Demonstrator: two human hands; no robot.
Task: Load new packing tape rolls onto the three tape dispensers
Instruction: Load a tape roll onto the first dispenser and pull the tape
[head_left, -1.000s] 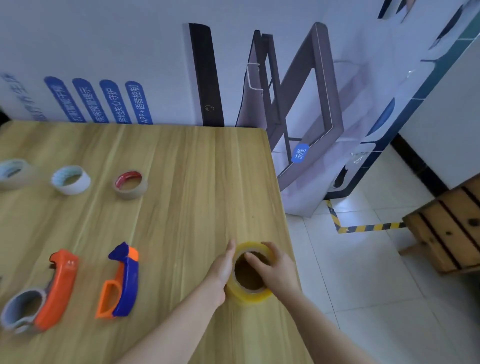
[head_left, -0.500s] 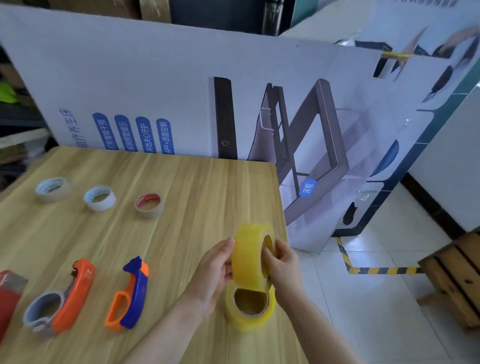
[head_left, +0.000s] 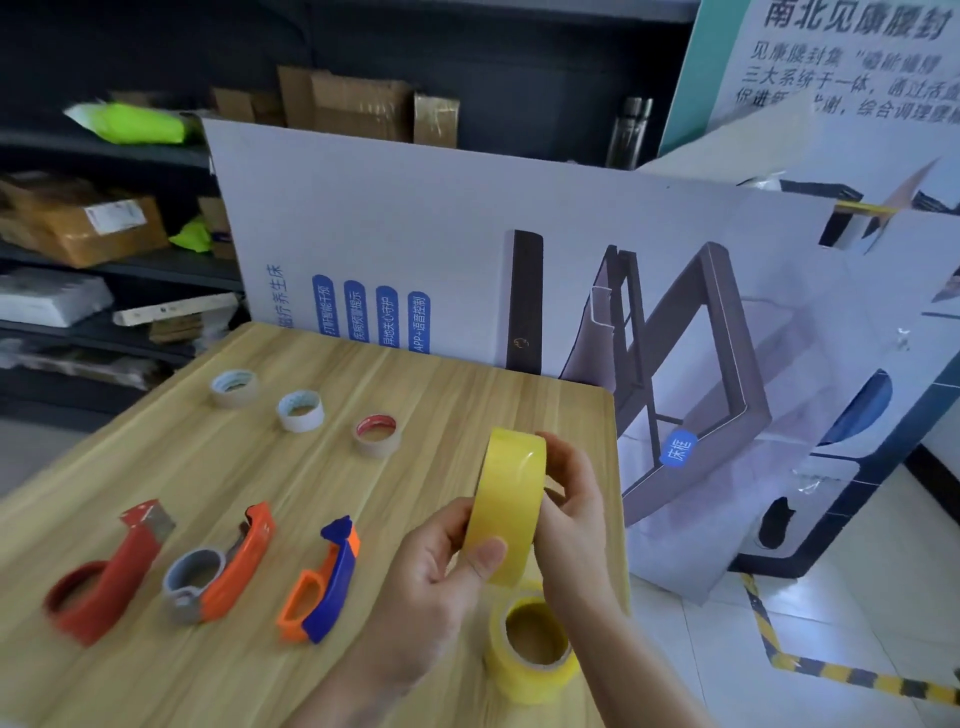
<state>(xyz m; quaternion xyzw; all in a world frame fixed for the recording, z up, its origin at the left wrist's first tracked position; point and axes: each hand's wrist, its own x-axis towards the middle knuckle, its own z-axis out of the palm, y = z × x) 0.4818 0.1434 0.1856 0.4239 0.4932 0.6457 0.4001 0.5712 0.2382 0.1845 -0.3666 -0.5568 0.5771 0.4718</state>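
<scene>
Left hand: the left hand (head_left: 431, 566) is curled partway round a yellow tape roll (head_left: 511, 506), thumb pressed flat on the roll's outer face near its lower edge, fingers tucked behind.
Right hand: the right hand (head_left: 569, 499) grips the same roll from its far side, fingers bent over the rim and reaching toward the core.
Held roll: upright on edge, lifted clear above the table (head_left: 452, 384), near the table's right edge.
Second yellow roll: a second yellow roll (head_left: 532, 647) lies flat on the table directly below the hands, cardboard core facing up.
Dispensers: three lie in a row on the near left of the table: a red dispenser (head_left: 106, 571), an orange and grey dispenser (head_left: 218, 569) and a blue and orange dispenser (head_left: 319, 579), each apart from its neighbour.
Smaller rolls: three lie flat farther back: a blue-cored roll (head_left: 235, 387), a white roll (head_left: 300, 410) and a red-cored roll (head_left: 376, 434).
Backdrop: a printed display board (head_left: 467, 249) stands at the table's far edge.
</scene>
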